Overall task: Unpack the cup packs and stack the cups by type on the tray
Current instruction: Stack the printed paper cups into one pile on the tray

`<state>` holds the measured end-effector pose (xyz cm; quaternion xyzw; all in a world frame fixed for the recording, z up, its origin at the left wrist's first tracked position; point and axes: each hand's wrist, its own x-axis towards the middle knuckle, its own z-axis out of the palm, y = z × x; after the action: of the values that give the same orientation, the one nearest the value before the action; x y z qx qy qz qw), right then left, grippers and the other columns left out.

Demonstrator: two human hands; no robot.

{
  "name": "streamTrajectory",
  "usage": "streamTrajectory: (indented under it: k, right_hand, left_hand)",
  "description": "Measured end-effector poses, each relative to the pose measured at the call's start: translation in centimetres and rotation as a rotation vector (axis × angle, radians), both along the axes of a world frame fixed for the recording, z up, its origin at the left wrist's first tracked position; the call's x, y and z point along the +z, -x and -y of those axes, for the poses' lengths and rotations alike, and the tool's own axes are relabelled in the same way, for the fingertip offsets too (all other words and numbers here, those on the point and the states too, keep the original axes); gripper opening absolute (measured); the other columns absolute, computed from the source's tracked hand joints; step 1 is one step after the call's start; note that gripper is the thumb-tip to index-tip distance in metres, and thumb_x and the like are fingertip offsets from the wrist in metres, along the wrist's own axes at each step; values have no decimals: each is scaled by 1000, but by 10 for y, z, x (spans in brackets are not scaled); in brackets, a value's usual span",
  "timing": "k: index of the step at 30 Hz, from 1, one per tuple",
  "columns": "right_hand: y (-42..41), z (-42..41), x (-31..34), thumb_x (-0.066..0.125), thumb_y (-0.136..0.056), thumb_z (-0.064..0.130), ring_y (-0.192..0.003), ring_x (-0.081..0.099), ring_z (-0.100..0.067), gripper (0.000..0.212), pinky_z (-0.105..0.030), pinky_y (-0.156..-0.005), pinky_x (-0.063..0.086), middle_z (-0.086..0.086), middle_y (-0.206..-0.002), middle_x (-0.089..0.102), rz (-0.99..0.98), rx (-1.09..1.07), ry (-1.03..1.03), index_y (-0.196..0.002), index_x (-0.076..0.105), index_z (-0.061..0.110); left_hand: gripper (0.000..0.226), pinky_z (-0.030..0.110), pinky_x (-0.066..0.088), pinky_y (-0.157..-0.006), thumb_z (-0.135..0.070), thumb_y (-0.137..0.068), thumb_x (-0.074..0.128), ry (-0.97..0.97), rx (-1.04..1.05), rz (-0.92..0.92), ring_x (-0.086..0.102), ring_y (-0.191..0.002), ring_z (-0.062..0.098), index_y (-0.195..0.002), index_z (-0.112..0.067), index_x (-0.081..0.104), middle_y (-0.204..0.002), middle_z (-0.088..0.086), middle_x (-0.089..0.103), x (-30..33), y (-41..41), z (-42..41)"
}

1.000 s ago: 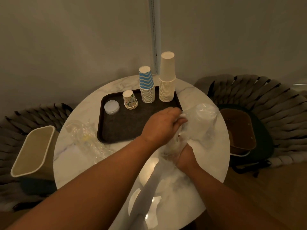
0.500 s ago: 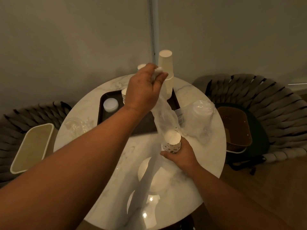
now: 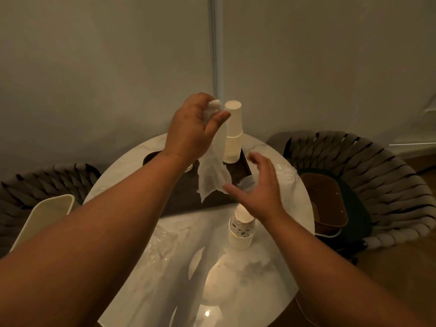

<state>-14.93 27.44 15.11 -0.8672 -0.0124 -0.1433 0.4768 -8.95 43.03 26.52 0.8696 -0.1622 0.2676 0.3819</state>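
Head view: your left hand point(image 3: 192, 129) pinches a thin, translucent, crumpled plastic wrapper point(image 3: 212, 178) hanging limp over the dark rectangular tray point(image 3: 212, 201). Your right hand point(image 3: 257, 187) hovers with fingers spread, holding nothing. Patterned paper cups point(image 3: 241, 228), inverted and nested, stand on the round marble desk point(image 3: 247, 267) just below it. Plain cream cups point(image 3: 233, 135) stack on the tray; your forearm hides its left half.
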Motion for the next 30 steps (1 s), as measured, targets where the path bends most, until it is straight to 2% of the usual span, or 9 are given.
streamTrajectory:
  k: [3, 7, 9, 14, 17, 21, 25, 27, 30]
  right_hand:
    - [-25, -36, 45, 80, -65, 56, -134, 36, -20, 103, -38, -108, 36, -2, -148, 39, -61, 94, 35, -146, 23, 27]
    - [-38, -56, 59, 58, -89, 19, -107, 58, -34, 33, -42, -89, 49, -13, -113, 64, -86, 59, 255, -121, 53, 15]
    - [-36, -59, 57, 49, -91, 11, -99, 59, -32, 18, -38, -82, 49, -12, -104, 64, -130, 91, 288, -106, 58, 13]
    - [-37, -80, 52, 45, -93, 11, -98, 60, -30, 20, -41, -84, 50, -12, -105, 65, -198, 230, 227, -104, 61, 12]
    - [-36, -94, 54, 44, -95, 15, -103, 58, -24, 31, -37, -89, 48, -8, -112, 63, -359, 394, 93, -121, 61, 15]
    - [-25, -116, 44, 47, -97, 27, -87, 58, -15, 21, -34, -80, 48, -3, -101, 63, -525, 632, -66, -109, 63, 21]
    - [-17, -145, 15, 47, -100, 36, -59, 50, -9, 23, -24, -51, 39, 7, -71, 57, -577, 754, -46, -94, 64, 23]
    - [-13, -162, -1, 46, -100, 35, -61, 53, -8, 24, -25, -55, 40, 8, -72, 59, -596, 777, -36, -86, 62, 24]
    - [-10, -194, -25, 45, -100, 37, -86, 62, -16, 24, -31, -75, 49, 2, -92, 64, -588, 767, 33, -96, 62, 20]
  left_hand:
    - [30, 19, 44, -64, -41, -93, 61, 93, -13, 40, 55, -78, 12, -106, -15, 56, -90, -4, 56, 6, 4, 3]
    - [17, 10, 38, -58, -32, -97, 56, 407, 211, 45, 49, -63, -5, -92, -19, 47, -74, -13, 49, 15, 2, -21]
    - [17, 18, 43, -65, -33, -97, 55, 523, 345, 36, 48, -66, -2, -91, -19, 48, -76, -14, 49, 18, 0, -48]
    - [34, 41, 58, -83, -55, -90, 56, 846, 380, -178, 64, -95, 17, -103, -24, 52, -106, 0, 62, 1, 18, -105]
    - [59, 51, 58, -79, -51, -88, 62, 1096, 198, -411, 65, -104, 26, -134, -22, 40, -125, 5, 56, -17, 40, -126]
    - [34, 42, 60, -68, -16, -95, 61, 1031, 382, -553, 71, -90, 27, -127, -11, 51, -115, 11, 65, -46, 65, -149]
    - [20, 36, 60, -64, -12, -96, 59, 1024, 636, -494, 68, -87, 26, -116, -11, 57, -105, 12, 66, -73, 77, -185]
    - [21, 39, 60, -70, -13, -95, 61, 1041, 699, -507, 66, -90, 26, -115, -13, 58, -106, 11, 66, -90, 80, -207]
    - [26, 31, 59, -64, -21, -93, 66, 949, 760, -555, 68, -92, 22, -117, -14, 62, -108, 8, 67, -121, 75, -250]
